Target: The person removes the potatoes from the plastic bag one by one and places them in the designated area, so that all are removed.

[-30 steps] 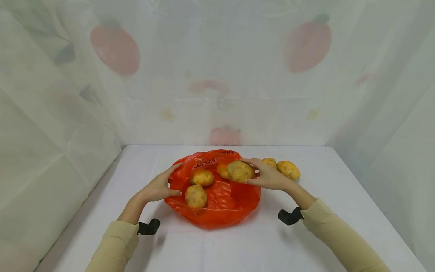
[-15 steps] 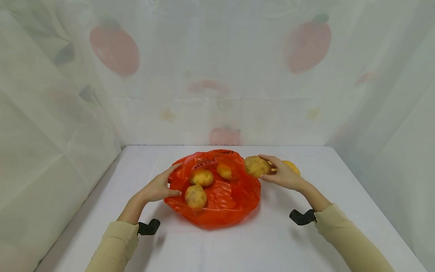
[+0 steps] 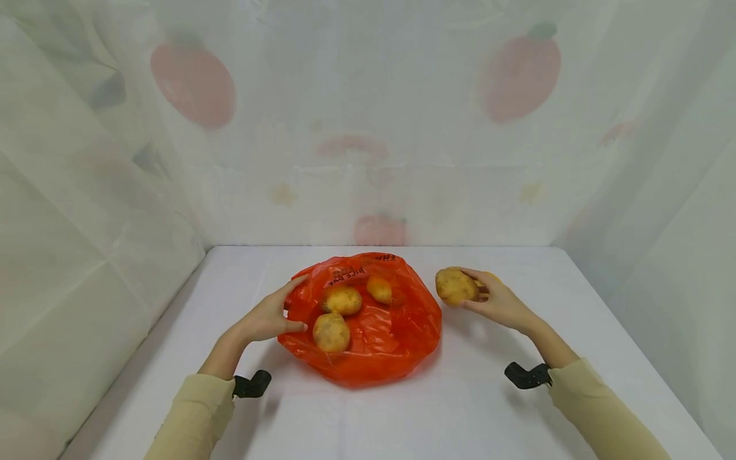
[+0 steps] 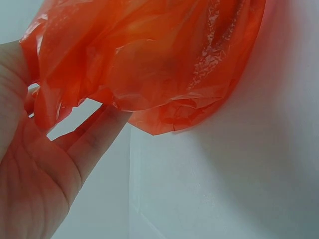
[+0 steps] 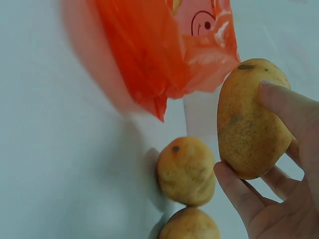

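Observation:
An open red-orange plastic bag (image 3: 379, 364) sits on the table with 3 potatoes showing in it: a front potato (image 3: 331, 333), a middle potato (image 3: 342, 299) and a back potato (image 3: 379, 289). My left hand (image 3: 266, 318) holds the bag's left edge between thumb and fingers; the bag's film (image 4: 149, 64) hides some fingertips in the left wrist view. To the right of the bag, apart from it, my right hand (image 3: 503, 304) grips a yellow-brown potato (image 3: 456, 286) above the table. In the right wrist view, the thumb presses one side of this potato (image 5: 251, 119), fingers on the other.
Two potatoes lie on the white table (image 3: 379, 421) by my right hand, a nearer potato (image 5: 187, 172) and another potato (image 5: 190, 226) touching it; the hand mostly covers them in the head view. Pale fabric walls (image 3: 368, 191) stand behind and at both sides.
My right hand has carried its potato rightward from over the bag's right side to a spot beside the bag, uncovering the back potato. The left hand and bag have stayed put.

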A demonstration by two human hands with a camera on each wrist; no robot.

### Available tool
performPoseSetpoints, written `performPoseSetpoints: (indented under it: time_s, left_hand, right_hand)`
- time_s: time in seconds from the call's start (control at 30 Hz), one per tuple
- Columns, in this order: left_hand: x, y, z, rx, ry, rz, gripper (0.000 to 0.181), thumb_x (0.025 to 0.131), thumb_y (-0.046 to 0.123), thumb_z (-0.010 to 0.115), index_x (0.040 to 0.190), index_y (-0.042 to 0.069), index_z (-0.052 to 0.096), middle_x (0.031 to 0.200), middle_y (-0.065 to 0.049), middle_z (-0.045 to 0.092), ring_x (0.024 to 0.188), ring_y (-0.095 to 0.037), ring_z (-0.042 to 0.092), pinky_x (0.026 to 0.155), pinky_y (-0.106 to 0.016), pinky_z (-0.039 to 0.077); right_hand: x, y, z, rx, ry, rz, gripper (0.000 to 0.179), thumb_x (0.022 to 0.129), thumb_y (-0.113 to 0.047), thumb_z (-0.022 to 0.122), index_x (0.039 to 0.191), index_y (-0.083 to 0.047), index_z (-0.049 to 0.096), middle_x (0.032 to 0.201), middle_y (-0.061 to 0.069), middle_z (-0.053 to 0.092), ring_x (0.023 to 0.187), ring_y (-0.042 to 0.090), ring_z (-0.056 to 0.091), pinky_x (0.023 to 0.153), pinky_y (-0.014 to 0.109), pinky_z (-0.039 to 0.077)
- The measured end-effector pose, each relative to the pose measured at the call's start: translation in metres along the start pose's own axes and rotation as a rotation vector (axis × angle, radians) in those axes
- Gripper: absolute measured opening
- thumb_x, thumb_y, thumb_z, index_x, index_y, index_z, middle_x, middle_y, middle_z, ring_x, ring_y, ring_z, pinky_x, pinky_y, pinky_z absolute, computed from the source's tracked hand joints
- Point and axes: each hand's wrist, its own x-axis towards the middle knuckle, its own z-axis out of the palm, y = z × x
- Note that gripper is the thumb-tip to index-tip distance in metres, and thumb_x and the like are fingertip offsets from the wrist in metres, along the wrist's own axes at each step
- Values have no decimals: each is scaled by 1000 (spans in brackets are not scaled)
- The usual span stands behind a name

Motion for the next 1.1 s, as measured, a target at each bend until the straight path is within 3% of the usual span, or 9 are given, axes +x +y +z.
performPoseSetpoints:
  time_s: [0.23, 0.47, 0.83, 1.1]
  left_hand:
    - [1, -1, 1, -4, 0, 7, 90, 76, 20, 74, 147, 28, 19, 144, -10, 34, 119, -34, 44, 91, -49, 46]
    - [1, -2, 1, 5, 0, -1, 90, 76, 21, 75, 147, 28, 19, 144, -12, 33, 122, -34, 42, 93, -51, 44]
    - [1, -1, 1, 8, -3, -2, 91, 76, 21, 75, 147, 28, 19, 144, -12, 34, 123, -35, 42, 93, -51, 44]
    - [0, 0, 0, 10, -3, -2, 92, 75, 23, 75, 147, 27, 18, 145, -13, 32, 125, -35, 40, 95, -53, 42]
  right_hand:
    - [-11, 14, -1, 7, -4, 25, 69, 82, -18, 70, 140, -7, 36, 139, 16, 33, 113, 38, 50, 89, 38, 49]
    - [-18, 26, 4, -30, -10, 36, 66, 82, -13, 69, 139, -6, 36, 142, 21, 33, 113, 38, 50, 87, 43, 49]
    - [-25, 33, 14, -73, -31, 29, 64, 82, -17, 69, 137, -2, 39, 137, 22, 39, 114, 36, 48, 86, 41, 50]
    - [-26, 36, 18, -54, -45, 19, 65, 81, -16, 70, 136, -1, 39, 135, 25, 40, 115, 38, 47, 85, 44, 50]
